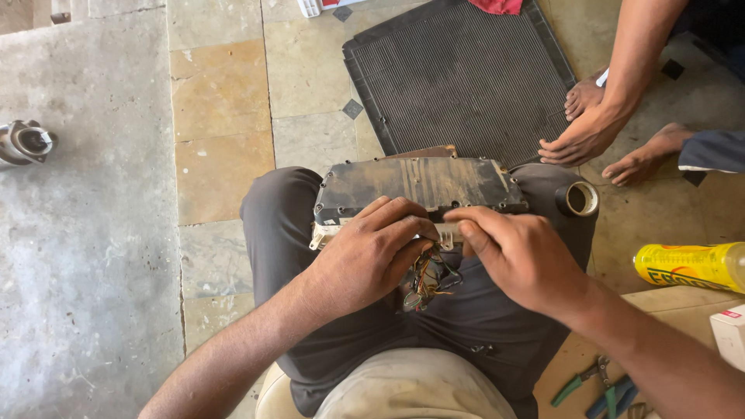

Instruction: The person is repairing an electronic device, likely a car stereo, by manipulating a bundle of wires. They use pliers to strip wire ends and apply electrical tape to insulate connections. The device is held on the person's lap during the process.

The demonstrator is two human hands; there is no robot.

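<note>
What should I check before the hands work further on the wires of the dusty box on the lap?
1. Dusty black box lies steady across both knees: ok.
2. Left hand holds the pale connector edge: ok.
3. Right hand pinches the same edge: ok.
4. Coloured wires hang free below, not pinched: cannot tell.
5. Tape roll on the right knee sits securely: cannot tell.
6. Pliers lie within reach on the floor: ok.

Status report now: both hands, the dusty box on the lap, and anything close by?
Left hand and right hand both pinch at the pale connector strip. Dusty black box rests across the knees, coloured wires hanging below. Another person's hand on the radiator ahead.
</note>
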